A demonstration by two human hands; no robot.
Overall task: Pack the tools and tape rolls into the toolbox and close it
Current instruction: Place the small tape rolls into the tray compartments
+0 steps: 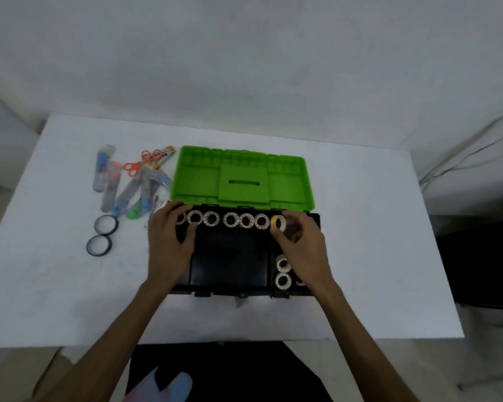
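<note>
A black toolbox (230, 265) lies open on the white table, its green lid (241, 177) folded back. Several white tape rolls (231, 219) stand in a row along the box's back edge. My right hand (301, 242) pinches a yellow tape roll (278, 222) at the right end of that row. At the row's left end my left hand (170, 236) has its fingers on a white roll (194, 218). Two more white rolls (283, 271) lie in the box's right compartment.
Left of the box lie two black tape rolls (102, 235), orange scissors (141, 162) and several packaged tools (128, 192). The table (375, 227) is bare to the right of the box. Cables (462, 158) hang at the far right wall.
</note>
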